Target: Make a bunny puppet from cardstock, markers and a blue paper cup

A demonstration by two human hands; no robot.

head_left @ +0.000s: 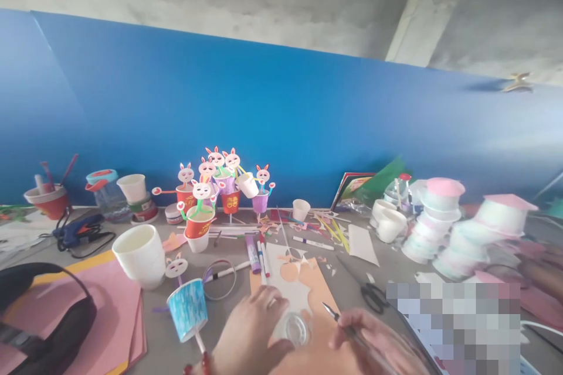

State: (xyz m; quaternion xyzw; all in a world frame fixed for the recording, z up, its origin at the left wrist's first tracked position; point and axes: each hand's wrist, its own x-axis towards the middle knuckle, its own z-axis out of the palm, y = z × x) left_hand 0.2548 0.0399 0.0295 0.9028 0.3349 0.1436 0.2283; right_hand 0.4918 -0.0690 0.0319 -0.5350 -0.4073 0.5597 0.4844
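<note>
My left hand (250, 328) rests over white paper (281, 266) on an orange sheet (323, 281), fingers apart and slightly bent. Its thumb is beside a small clear round lid (296, 329); whether they touch I cannot tell. In my right hand (373, 340) is a slim dark pen (336, 315), its pointed tip facing up and left over the orange sheet's edge. Left of my left hand, a blue-painted paper cup (188, 309) with a rabbit face (176, 268) on a stick lies tilted. Black scissors (373, 297) lie beyond my right hand.
Finished rabbit cups (200, 222) stand near the blue partition (281, 117). White cups (141, 255) and headphones (53, 328) are at left, beside a roll of tape (220, 280) and markers (264, 258). Stacked cups (433, 217) stand at right, near another person's hand (543, 275).
</note>
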